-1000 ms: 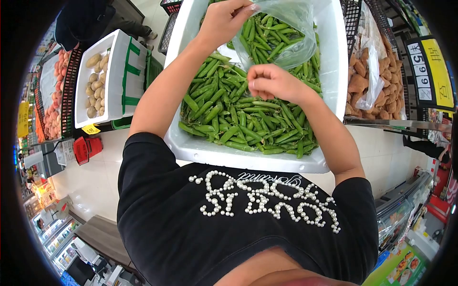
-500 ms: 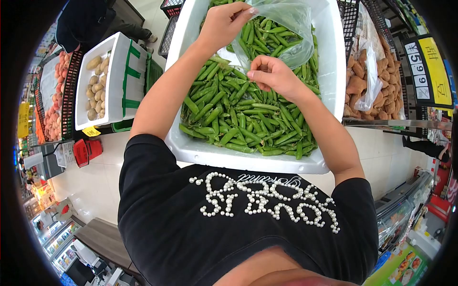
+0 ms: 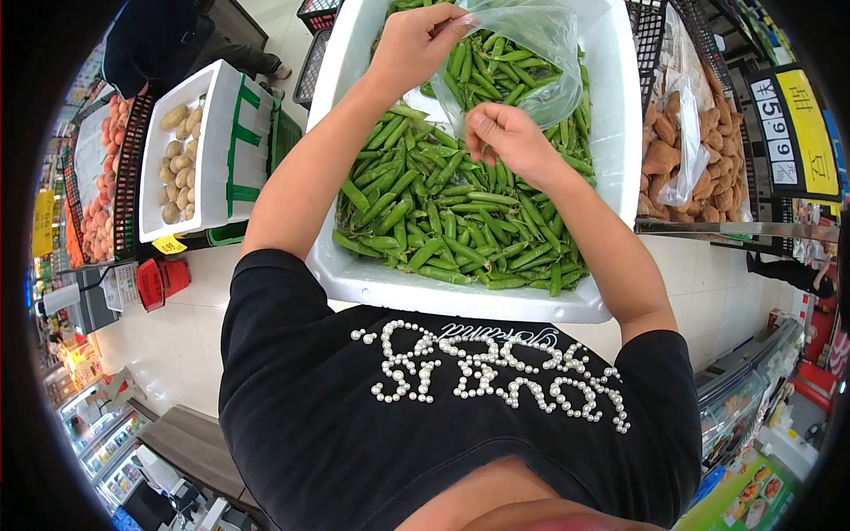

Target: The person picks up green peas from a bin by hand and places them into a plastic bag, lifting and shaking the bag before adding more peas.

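My left hand (image 3: 421, 42) is closed in a pinch on the rim of a clear plastic bag (image 3: 558, 99), which hangs over the far half of a white foam box (image 3: 390, 290). Green pea pods (image 3: 443, 208) fill the box in a loose heap, and more of them show through the thin plastic. Just below the bag's near edge is my right hand (image 3: 509, 142), its fingers curled in and thumb pressed against them. What those fingers hold, if anything, is hidden.
On the left stands a white box of potatoes (image 3: 180, 164), beyond it a crate of reddish produce (image 3: 104, 177). Brown tubers (image 3: 708, 168) fill a crate on the right, beside a price sign (image 3: 797, 133). A person in dark clothes (image 3: 164, 40) stands at upper left.
My right hand has turned slightly and its thumb has moved up and right, curling closer to the fingers. My left hand and the bag look the same.
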### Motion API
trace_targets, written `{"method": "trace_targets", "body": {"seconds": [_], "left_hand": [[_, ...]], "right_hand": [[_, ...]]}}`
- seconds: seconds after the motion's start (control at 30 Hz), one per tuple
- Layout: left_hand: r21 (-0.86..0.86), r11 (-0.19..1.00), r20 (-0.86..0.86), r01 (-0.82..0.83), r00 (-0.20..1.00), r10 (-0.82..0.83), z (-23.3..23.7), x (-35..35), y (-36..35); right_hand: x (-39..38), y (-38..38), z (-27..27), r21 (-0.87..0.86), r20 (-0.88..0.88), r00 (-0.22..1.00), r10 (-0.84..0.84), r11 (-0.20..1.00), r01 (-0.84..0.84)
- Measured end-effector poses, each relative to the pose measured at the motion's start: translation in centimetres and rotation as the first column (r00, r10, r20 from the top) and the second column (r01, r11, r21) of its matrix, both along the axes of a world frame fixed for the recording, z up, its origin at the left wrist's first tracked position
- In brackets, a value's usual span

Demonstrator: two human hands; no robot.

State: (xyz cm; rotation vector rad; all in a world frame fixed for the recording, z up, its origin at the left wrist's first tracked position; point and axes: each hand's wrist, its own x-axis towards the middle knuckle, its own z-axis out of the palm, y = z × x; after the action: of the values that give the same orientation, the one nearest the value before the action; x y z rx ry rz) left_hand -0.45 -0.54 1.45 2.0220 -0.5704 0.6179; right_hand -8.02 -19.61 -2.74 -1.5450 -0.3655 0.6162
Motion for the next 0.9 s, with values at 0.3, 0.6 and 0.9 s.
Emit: {"method": "trace_targets", "body": {"seconds": [0.3,0.6,0.9], "left_hand": [[-0.018,1.000,0.009,0.007,1.000,-0.007,0.2,-0.1,-0.1],[-0.012,1.000,0.011,0.007,1.000,-0.007,0.2,-0.1,0.0],[-0.016,1.000,0.020,0.004,1.000,-0.004,0.2,-0.1,0.0]], "right_hand": [[-1.1,0.8,0.8,-0.051,0.010,1.000,0.027,0.998,-0.026],[-1.4,1.1,0.8,-0.034,0.160,0.987,-0.033,0.999,0.039],[-1.1,1.1,-0.6,-0.045,0.277,0.956,-0.099,0.992,0.115]]}}
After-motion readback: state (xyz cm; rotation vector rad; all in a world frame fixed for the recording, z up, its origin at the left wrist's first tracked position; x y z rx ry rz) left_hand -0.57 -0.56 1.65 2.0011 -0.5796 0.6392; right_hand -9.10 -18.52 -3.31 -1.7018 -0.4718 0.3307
